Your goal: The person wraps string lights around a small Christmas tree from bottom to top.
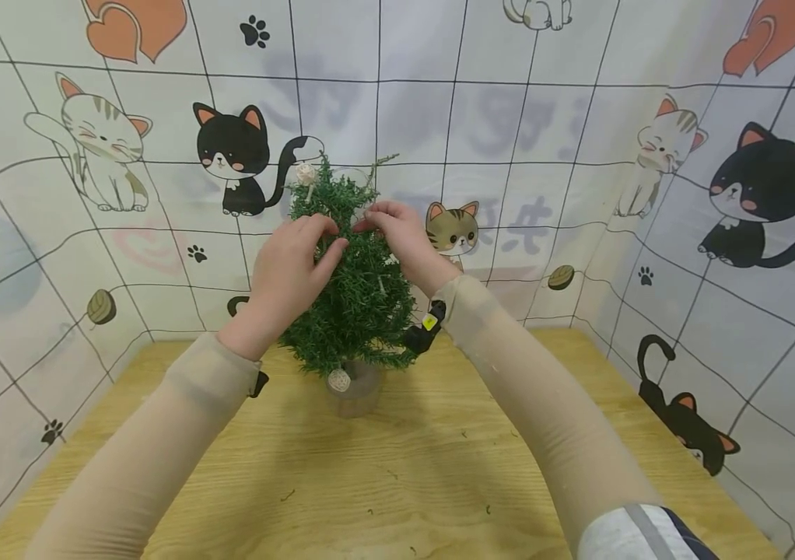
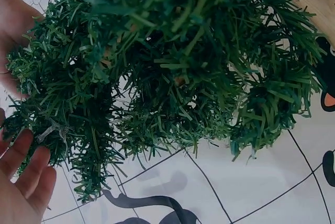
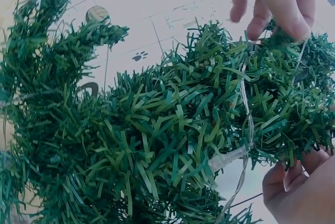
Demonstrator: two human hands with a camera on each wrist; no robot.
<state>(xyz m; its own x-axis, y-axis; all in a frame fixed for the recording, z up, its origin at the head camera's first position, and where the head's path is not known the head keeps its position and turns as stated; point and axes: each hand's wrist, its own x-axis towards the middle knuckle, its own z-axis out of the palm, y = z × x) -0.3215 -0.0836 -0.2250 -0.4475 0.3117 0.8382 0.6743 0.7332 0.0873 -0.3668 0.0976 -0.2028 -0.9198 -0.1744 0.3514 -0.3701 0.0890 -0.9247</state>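
Observation:
A small green artificial Christmas tree [image 1: 362,303] stands on the table with its upper half between my hands. At its left front, my left hand [image 1: 288,260] pinches at a thin, clear wire of string lights [image 3: 244,96] among the needles. A clear bulb [image 3: 229,159] hangs on that wire. My right hand [image 1: 404,237] touches the right side with thumb and fingers drawn together; the needles hide whatever lies between the tips. In the right wrist view its curled fingers [image 3: 285,182] lie against the foliage. Two pale woven balls show, one near the top [image 1: 306,173], one low [image 1: 338,380].
The tree's round base [image 1: 354,397] rests on a wooden table [image 1: 369,482] with several green needle scraps on it. A white grid-patterned cloth [image 1: 509,179] with cartoon cats hangs close behind the tree and along both sides.

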